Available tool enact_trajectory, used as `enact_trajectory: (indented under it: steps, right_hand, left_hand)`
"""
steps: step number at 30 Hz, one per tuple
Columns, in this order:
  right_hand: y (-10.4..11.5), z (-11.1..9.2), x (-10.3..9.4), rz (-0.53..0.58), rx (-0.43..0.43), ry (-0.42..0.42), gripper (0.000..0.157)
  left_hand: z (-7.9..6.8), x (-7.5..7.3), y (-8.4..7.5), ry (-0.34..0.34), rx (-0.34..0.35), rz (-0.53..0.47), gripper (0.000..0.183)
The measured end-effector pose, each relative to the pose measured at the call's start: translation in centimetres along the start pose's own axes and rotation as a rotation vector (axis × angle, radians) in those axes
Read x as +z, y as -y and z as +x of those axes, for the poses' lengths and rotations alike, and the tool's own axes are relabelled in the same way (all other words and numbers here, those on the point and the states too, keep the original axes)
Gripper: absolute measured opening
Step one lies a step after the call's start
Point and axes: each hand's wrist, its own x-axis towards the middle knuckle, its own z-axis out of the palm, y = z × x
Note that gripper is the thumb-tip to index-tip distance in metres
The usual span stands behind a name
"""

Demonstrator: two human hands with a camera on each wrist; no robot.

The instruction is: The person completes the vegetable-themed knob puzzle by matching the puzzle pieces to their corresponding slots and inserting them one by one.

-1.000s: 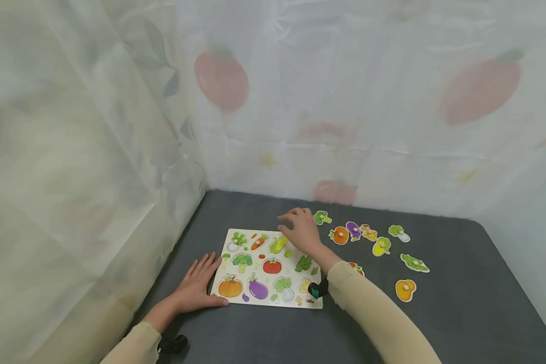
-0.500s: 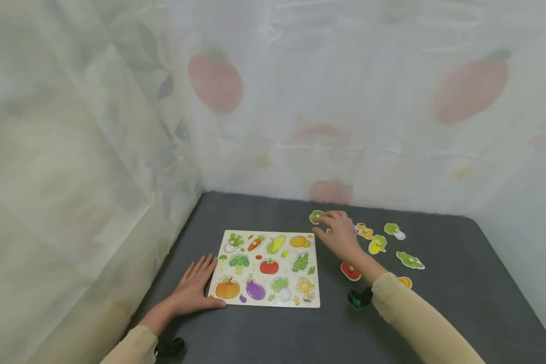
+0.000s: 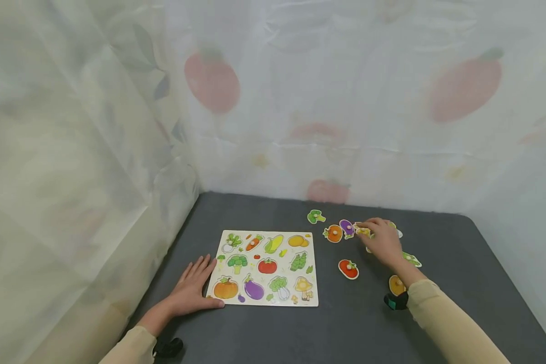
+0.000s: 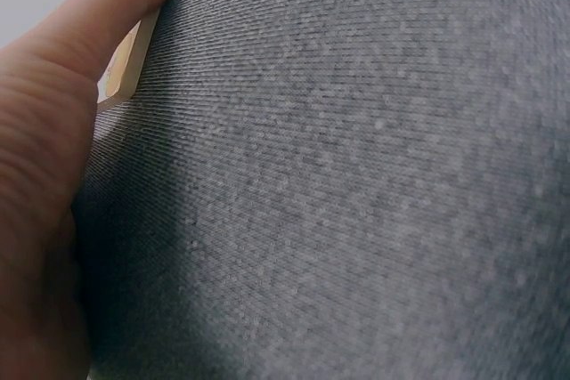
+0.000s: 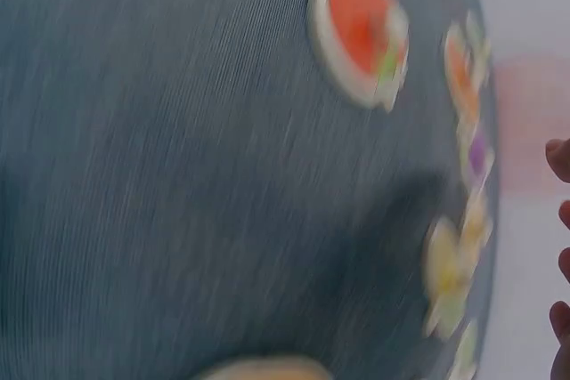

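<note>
Loosely bent, with nothing visible between them, the fingers of my right hand (image 3: 382, 242) reach over the yellow mushroom piece (image 3: 362, 231); I cannot tell whether the tips touch it. With twelve o'clock pointing straight away from me, that piece lies near ten o'clock from the middle of this hand. Also toward ten are the eggplant piece (image 3: 346, 227) and, farther out, the broccoli piece (image 3: 316, 216), while the pumpkin piece (image 3: 334, 233) sits near nine, just beside the eggplant. My red tomato piece (image 3: 348, 269), with its small knob, lies apart from the others toward eight. Near six is a rounded orange-yellow piece (image 3: 396, 284), partly covered by my wrist, and at four a long green piece (image 3: 412, 260), half hidden. At one o'clock the cabbage piece (image 3: 399, 233) peeks out from behind my hand.

My left hand (image 3: 193, 285) is spread, fingers straight, at the puzzle board (image 3: 283, 268), fingertips at its left edge and thumb (image 4: 107, 20) resting at the seven-o'clock corner. That board lies flat on the dark gray table (image 3: 327, 323), between eight and nine o'clock from my right hand. Toward twelve, a pale curtain (image 3: 368, 91) printed with red fruit hangs behind everything.
</note>
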Motion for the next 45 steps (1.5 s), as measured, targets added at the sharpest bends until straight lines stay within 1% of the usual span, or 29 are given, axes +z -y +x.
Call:
enact_trajectory:
  steps: [4,7,9,12,19,26,35,42,45]
  right_hand:
    - [-2.5,-1.1,-0.5,-0.081,0.071,0.058,0.030]
    - [-4.1,-1.7,-0.6,-0.116,0.096,0.096,0.032]
    - [-4.9,-2.0,-0.6,-0.113,0.111,0.116,0.033]
    - [-5.5,-2.2,-0.7,-0.108,0.129,0.122,0.035]
    - [-5.5,-2.2,-0.8,-0.110,0.132,0.117,0.030]
    - [-5.5,-2.0,-0.6,-0.138,0.085,0.113,0.024]
    - [-5.4,-2.0,-0.6,-0.158,0.062,0.119,0.018]
    - [-5.1,-2.0,-0.7,-0.169,0.060,0.133,0.018]
    - [-5.2,-2.1,-0.7,-0.177,0.045,0.134,0.018]
  left_hand:
    - [-0.1,0.0,0.0,0.000,0.002,-0.003,0.127]
    - [-0.1,-0.1,-0.1,0.005,0.000,-0.008,0.126]
    - [-0.1,-0.1,-0.1,0.009,-0.002,-0.012,0.126]
    - [-0.1,-0.1,-0.1,0.007,0.000,-0.014,0.126]
    - [-0.1,-0.2,-0.2,0.001,0.005,-0.008,0.126]
    - [0.0,-0.1,-0.1,0.002,0.005,-0.006,0.126]
    - [0.0,0.0,0.0,0.002,0.001,-0.008,0.126]
    - [0.0,0.0,0.2,0.001,0.004,-0.005,0.126]
    - [0.0,0.0,0.2,0.003,0.004,-0.005,0.126]
